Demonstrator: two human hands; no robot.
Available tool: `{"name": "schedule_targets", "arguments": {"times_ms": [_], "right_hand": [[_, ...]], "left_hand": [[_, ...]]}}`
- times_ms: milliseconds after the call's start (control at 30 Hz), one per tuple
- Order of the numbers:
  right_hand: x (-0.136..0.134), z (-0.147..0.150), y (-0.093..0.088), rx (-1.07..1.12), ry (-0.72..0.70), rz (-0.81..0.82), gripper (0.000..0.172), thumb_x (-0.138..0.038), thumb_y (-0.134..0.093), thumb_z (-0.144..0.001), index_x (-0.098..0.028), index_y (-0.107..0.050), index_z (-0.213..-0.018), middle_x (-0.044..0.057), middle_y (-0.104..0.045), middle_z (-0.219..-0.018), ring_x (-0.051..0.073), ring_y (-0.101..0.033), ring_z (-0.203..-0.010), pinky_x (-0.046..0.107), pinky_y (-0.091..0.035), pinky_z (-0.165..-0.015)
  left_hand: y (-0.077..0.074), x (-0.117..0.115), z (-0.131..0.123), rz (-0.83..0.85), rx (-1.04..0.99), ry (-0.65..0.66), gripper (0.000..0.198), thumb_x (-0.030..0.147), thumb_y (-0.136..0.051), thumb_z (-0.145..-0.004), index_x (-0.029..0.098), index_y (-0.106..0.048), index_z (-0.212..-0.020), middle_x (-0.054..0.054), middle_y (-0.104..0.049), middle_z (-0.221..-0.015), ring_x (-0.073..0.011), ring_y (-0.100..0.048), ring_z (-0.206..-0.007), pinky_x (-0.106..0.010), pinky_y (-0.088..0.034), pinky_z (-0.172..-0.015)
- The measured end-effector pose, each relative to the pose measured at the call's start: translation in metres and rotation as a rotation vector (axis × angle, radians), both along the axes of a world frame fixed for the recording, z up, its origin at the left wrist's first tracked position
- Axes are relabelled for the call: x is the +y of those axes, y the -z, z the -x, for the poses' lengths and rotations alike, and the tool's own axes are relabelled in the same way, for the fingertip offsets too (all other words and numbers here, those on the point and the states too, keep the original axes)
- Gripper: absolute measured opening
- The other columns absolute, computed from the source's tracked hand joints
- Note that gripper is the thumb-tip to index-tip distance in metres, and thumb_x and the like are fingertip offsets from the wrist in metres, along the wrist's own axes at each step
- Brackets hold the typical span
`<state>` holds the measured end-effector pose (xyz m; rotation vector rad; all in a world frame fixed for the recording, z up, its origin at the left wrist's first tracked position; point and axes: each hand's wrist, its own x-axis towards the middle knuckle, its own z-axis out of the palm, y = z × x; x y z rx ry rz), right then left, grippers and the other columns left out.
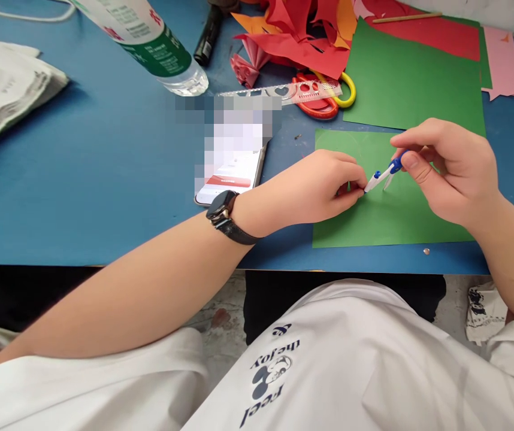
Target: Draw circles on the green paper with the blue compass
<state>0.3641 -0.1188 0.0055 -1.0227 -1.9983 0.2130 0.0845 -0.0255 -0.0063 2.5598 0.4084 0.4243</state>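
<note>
A blue and white compass (390, 170) stands tilted over a green paper sheet (351, 230) near the table's front edge. My right hand (452, 170) pinches its blue top between thumb and fingers. The fingertips of my left hand (340, 184) are closed at the lower end of its white leg, just above the paper. The other, thin leg points down at the sheet. A faint curved line shows at the sheet's upper left.
A phone (234, 173) lies left of the sheet, below a clear ruler (279, 94) and scissors (350, 91). Behind are red paper scraps (293, 48), another green sheet (412, 75) and a marker (208, 36). A bottle (162, 51) and stacked papers (9, 84) are further left.
</note>
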Motion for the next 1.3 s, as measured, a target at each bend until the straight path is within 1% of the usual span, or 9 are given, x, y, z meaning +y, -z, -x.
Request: {"name": "schedule_targets", "arguments": {"times_ms": [133, 300, 500, 667, 867, 967, 1133, 1200, 1300], "right_hand": [[-0.002, -0.005, -0.017, -0.124, -0.028, 0.079, 0.029, -0.049, -0.061, -0.129, -0.035, -0.085, -0.127, 0.003, -0.093, -0.113, 0.019, -0.084, -0.094, 0.039, -0.072, -0.09], [0.004, -0.003, -0.046, -0.297, -0.128, 0.187, 0.033, -0.044, -0.058, -0.131, -0.034, -0.088, -0.124, 0.002, -0.093, -0.109, 0.02, -0.087, -0.097, 0.039, -0.073, -0.097], [0.029, 0.011, -0.061, -0.409, -0.207, 0.15, 0.027, -0.03, -0.062, -0.127, -0.029, -0.086, -0.116, 0.005, -0.091, -0.112, 0.02, -0.082, -0.097, 0.037, -0.064, -0.09], [0.045, 0.017, -0.062, -0.487, -0.125, 0.102, 0.022, -0.024, -0.064, -0.122, -0.026, -0.082, -0.11, 0.004, -0.089, -0.107, 0.02, -0.076, -0.092, 0.037, -0.059, -0.089], [0.059, 0.002, -0.06, -0.501, -0.018, 0.059, 0.015, -0.02, -0.072, -0.109, -0.027, -0.074, -0.097, 0.002, -0.082, -0.09, 0.02, -0.065, -0.08, 0.04, -0.049, -0.08], [0.066, -0.018, -0.064, -0.536, -0.006, 0.057, 0.016, -0.034, -0.078, -0.108, -0.029, -0.073, -0.094, 0.0, -0.075, -0.078, 0.02, -0.059, -0.071, 0.043, -0.044, -0.073], [0.063, -0.04, -0.077, -0.659, 0.021, 0.083, 0.037, -0.061, -0.079, -0.114, -0.031, -0.075, -0.092, 0.0, -0.066, -0.066, 0.02, -0.049, -0.061, 0.045, -0.032, -0.066], [0.056, -0.04, -0.082, -0.708, 0.071, 0.077, 0.038, -0.056, -0.078, -0.113, -0.029, -0.073, -0.088, 0.002, -0.064, -0.065, 0.02, -0.045, -0.061, 0.044, -0.028, -0.063], [0.047, -0.035, -0.087, -0.813, 0.159, 0.077, 0.033, -0.043, -0.086, -0.1, -0.028, -0.067, -0.078, 0.001, -0.058, -0.061, 0.02, -0.037, -0.055, 0.042, -0.025, -0.058]], "left_hand": [[-0.002, 0.002, 0.003, 0.004, 0.011, 0.003, 0.029, 0.027, -0.063, -0.119, 0.022, -0.091, -0.115, -0.007, -0.086, -0.102, -0.0232, -0.075, -0.084, -0.037, -0.062, -0.094], [-0.003, 0.011, 0.007, -0.019, 0.027, -0.103, 0.033, 0.035, -0.062, -0.121, 0.022, -0.092, -0.123, -0.009, -0.087, -0.109, -0.0261, -0.078, -0.092, -0.04, -0.064, -0.099], [-0.002, 0.02, 0.008, -0.037, -0.014, -0.21, 0.03, 0.035, -0.062, -0.119, 0.024, -0.089, -0.115, -0.006, -0.086, -0.101, -0.0253, -0.077, -0.092, -0.038, -0.062, -0.097], [0.0, 0.023, 0.01, -0.05, -0.082, -0.232, 0.03, 0.034, -0.062, -0.112, 0.022, -0.089, -0.112, -0.006, -0.088, -0.1, -0.0255, -0.08, -0.093, -0.039, -0.06, -0.096], [-0.006, 0.021, 0.01, -0.04, 0.005, -0.277, 0.031, 0.037, -0.064, -0.114, 0.023, -0.092, -0.119, -0.007, -0.09, -0.104, -0.0277, -0.085, -0.099, -0.04, -0.065, -0.1], [-0.011, 0.02, 0.012, -0.021, 0.032, -0.284, 0.03, 0.038, -0.064, -0.115, 0.025, -0.091, -0.121, -0.008, -0.089, -0.102, -0.0299, -0.086, -0.1, -0.044, -0.068, -0.101], [-0.013, 0.022, 0.017, 0.009, 0.056, -0.29, 0.029, 0.042, -0.064, -0.116, 0.028, -0.089, -0.121, -0.008, -0.089, -0.103, -0.0301, -0.086, -0.101, -0.045, -0.068, -0.102], [-0.012, 0.024, 0.019, 0.013, 0.063, -0.301, 0.029, 0.042, -0.064, -0.115, 0.028, -0.088, -0.12, -0.007, -0.089, -0.105, -0.028, -0.085, -0.099, -0.043, -0.068, -0.101], [-0.011, 0.027, 0.021, 0.018, 0.07, -0.288, 0.027, 0.045, -0.066, -0.115, 0.028, -0.086, -0.119, -0.006, -0.09, -0.104, -0.0258, -0.082, -0.095, -0.04, -0.067, -0.098]]}}
